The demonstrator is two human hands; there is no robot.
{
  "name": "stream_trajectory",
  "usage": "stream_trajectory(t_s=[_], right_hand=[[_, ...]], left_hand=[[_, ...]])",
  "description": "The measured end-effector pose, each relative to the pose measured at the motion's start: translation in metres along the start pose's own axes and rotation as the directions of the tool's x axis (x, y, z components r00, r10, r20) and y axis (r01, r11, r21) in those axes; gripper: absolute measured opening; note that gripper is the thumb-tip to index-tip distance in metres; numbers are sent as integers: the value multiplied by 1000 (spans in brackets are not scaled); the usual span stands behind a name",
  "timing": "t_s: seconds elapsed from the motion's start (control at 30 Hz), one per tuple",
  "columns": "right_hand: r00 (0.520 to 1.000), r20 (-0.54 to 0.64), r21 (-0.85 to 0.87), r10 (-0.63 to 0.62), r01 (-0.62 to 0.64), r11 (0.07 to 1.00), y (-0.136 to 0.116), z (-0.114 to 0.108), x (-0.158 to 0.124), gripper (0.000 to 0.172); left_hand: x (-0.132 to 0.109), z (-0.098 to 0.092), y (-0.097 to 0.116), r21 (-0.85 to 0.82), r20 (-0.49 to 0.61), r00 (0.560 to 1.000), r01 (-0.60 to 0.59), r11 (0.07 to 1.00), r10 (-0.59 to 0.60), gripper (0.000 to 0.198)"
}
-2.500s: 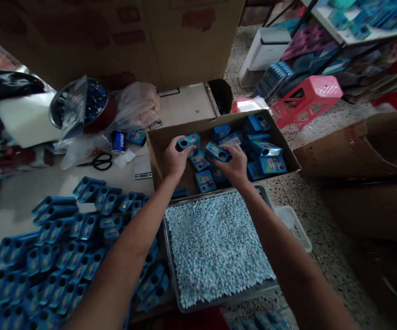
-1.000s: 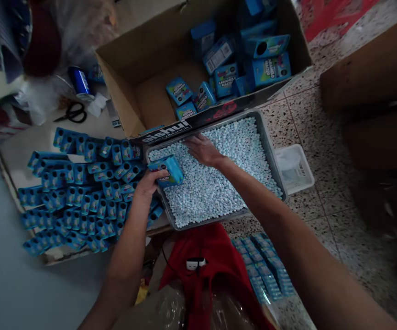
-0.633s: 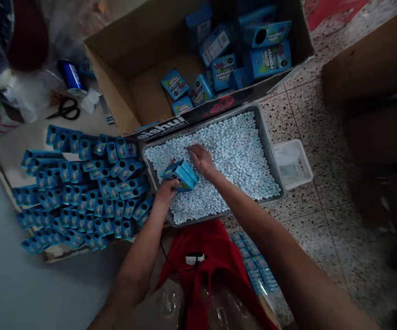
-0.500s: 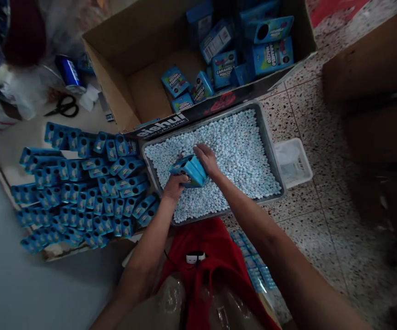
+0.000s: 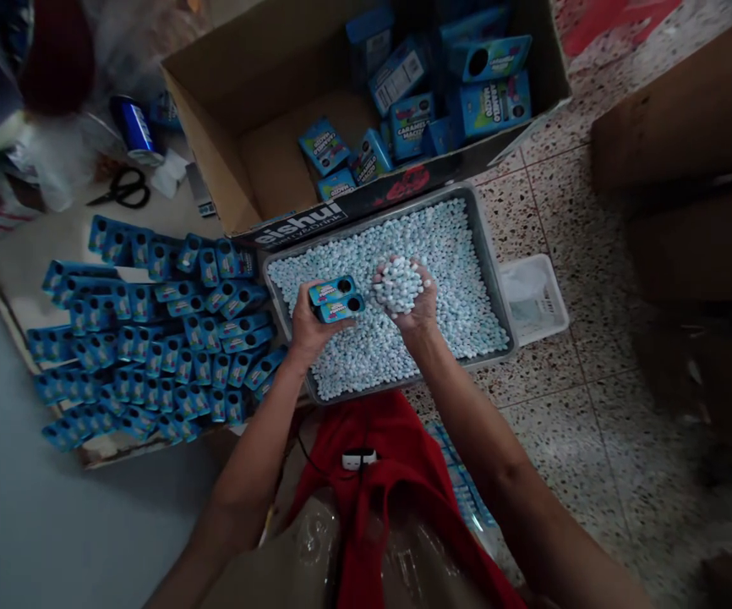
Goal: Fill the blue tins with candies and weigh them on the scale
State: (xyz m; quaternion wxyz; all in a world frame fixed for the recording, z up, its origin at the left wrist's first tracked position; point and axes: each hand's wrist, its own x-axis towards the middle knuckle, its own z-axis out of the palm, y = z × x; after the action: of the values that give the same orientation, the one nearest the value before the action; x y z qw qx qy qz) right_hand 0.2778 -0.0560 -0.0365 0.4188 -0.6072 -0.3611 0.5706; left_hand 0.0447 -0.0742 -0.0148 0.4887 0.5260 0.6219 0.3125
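Observation:
My left hand (image 5: 311,326) grips two small blue candy boxes (image 5: 339,309) side by side, their round dark holes facing up. Cupped palm up, my right hand (image 5: 422,306) holds a heaped handful of small white and pale blue candies (image 5: 399,285). Both hands are over a grey tray (image 5: 510,326) filled with the same candies. To the left, many similar blue boxes (image 5: 169,359) stand in rows on a table, their holes upward. What is inside the two held boxes cannot be seen.
Behind the tray, a large cardboard box (image 5: 232,169) holds several loose blue boxes. A clear plastic container (image 5: 547,296) sits right of the tray. Scissors (image 5: 122,188) and a blue can (image 5: 136,131) lie at the back left. Brown cartons (image 5: 676,110) stand at right.
My right hand has moved right, away from the blue boxes, and now holds a heap of candies. My left hand has turned the boxes so their holes face up.

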Motion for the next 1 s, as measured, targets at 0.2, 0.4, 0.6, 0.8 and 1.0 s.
stream_trajectory(t_s=[0.2,0.4,0.6,0.8,1.0], right_hand=[[995,-11,458,96,-80,885,-44,18,-22,51],[997,-70,632,-11,53,773,-52,23,-27,29],[997,-47,665,-57,74,743,-53,17,-26,36],[993,-70,627,-93,116,770,-57,15,-23,45],[968,-143,479,-206,250,841,-50,20,-17,41]], left_hand=[[-1,25,-8,198,14,995,-104,975,103,93],[-4,34,-22,302,10,979,-198,933,204,93],[1,38,-34,247,34,966,-256,935,256,94],[7,39,-37,204,58,946,-323,924,318,92],[9,39,-37,192,74,932,-363,912,355,92]])
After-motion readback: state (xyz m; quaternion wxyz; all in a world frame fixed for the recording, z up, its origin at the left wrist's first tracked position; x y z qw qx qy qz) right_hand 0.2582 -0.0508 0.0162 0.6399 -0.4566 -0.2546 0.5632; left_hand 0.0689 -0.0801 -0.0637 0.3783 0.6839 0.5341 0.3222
